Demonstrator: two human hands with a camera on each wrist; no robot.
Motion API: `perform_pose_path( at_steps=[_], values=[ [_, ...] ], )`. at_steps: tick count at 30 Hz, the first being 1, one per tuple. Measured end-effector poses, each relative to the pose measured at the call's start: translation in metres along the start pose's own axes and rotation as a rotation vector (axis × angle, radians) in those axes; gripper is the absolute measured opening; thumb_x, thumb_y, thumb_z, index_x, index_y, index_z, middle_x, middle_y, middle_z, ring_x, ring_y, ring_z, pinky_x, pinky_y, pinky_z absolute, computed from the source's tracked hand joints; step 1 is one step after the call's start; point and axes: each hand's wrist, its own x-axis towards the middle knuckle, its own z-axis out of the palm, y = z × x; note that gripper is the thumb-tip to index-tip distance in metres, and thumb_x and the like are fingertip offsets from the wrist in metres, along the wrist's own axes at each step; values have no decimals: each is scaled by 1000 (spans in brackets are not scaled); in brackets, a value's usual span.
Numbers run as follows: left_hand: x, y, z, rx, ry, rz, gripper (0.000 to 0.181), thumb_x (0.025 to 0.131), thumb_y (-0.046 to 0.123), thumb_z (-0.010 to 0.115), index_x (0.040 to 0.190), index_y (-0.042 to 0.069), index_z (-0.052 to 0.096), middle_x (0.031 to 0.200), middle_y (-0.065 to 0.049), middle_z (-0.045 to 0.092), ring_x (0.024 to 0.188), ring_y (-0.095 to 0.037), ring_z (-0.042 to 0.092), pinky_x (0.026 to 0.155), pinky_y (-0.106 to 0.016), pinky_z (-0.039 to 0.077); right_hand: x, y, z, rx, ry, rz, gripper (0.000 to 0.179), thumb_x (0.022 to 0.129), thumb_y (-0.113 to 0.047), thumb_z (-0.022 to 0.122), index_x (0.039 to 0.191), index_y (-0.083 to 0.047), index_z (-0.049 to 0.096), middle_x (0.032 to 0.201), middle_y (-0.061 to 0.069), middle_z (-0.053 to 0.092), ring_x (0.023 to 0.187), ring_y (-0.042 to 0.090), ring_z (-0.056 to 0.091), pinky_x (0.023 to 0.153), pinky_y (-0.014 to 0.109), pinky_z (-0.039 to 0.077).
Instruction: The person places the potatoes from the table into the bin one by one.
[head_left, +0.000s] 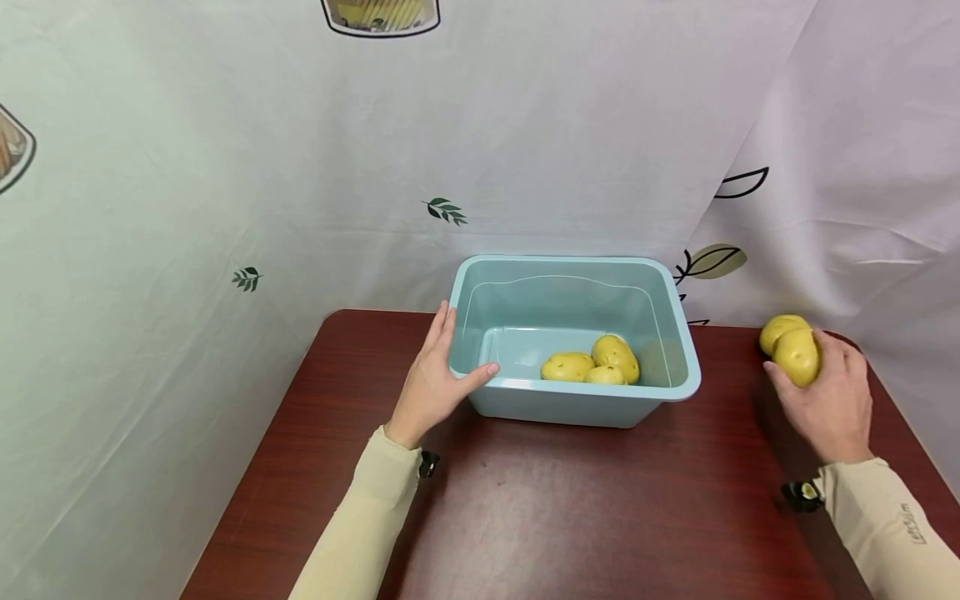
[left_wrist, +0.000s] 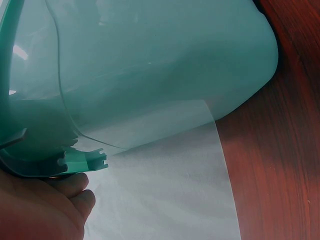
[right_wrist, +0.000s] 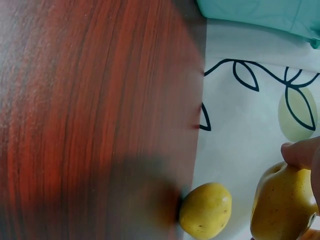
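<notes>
head view: hands (head_left: 433,375) (head_left: 834,404) apart, right around potato (head_left: 797,357)

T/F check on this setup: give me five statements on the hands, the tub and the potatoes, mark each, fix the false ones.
1. The right hand holds a potato. True.
2. The left hand is at the left end of the pale blue tub. True.
3. The tub contains five potatoes. False: three potatoes lie in it.
4. Another potato is beyond the held one, at the far edge of the table. True.
5. The tub lies tipped on its side. False: it stands upright.
</notes>
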Motion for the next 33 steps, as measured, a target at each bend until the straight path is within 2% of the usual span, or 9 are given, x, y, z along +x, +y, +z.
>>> perform_pose_path(
  at_steps=[33],
  values=[
    [0,0,1,-3,7,7,107,84,65,70,162,12,18,167,14,5,150,-15,23,113,-49,35,-3,-28,1,45,59,-69,72,83,-17,76,147,-3,48,139,29,46,124,48,42,90,66,32]
  ],
)
